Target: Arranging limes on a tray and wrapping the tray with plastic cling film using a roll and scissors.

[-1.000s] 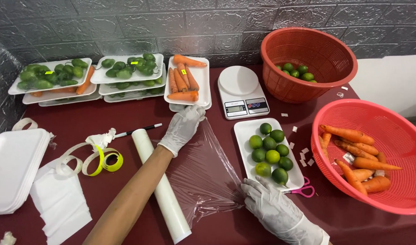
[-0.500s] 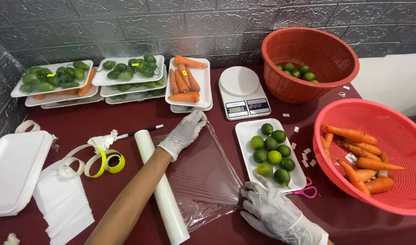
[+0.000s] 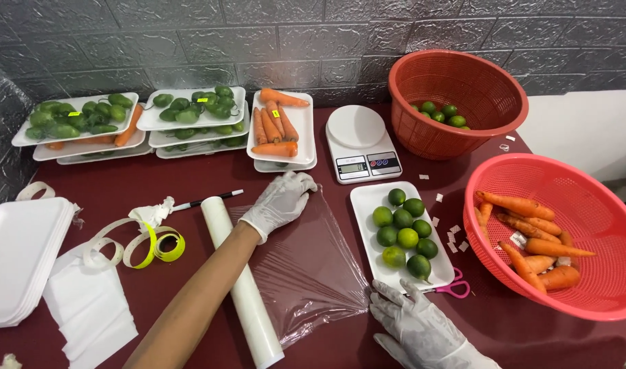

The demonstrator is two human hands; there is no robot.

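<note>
A sheet of cling film (image 3: 306, 263) lies pulled out flat on the dark red surface (image 3: 156, 191), to the right of its roll (image 3: 239, 280); the left hand (image 3: 280, 203) presses its far edge with fingers spread, and the right hand (image 3: 422, 326) pins the near right corner, fingers apart and holding nothing. The step looks like laying out wrap for the white tray of limes (image 3: 403, 232) just right of it, so the next move likely calls for cutting the film free or setting the tray on it. Room is tight: the scale (image 3: 360, 143) sits far, the red basket of carrots (image 3: 565, 239) to the right, the scissors (image 3: 453, 288) by the tray's near edge.
</note>
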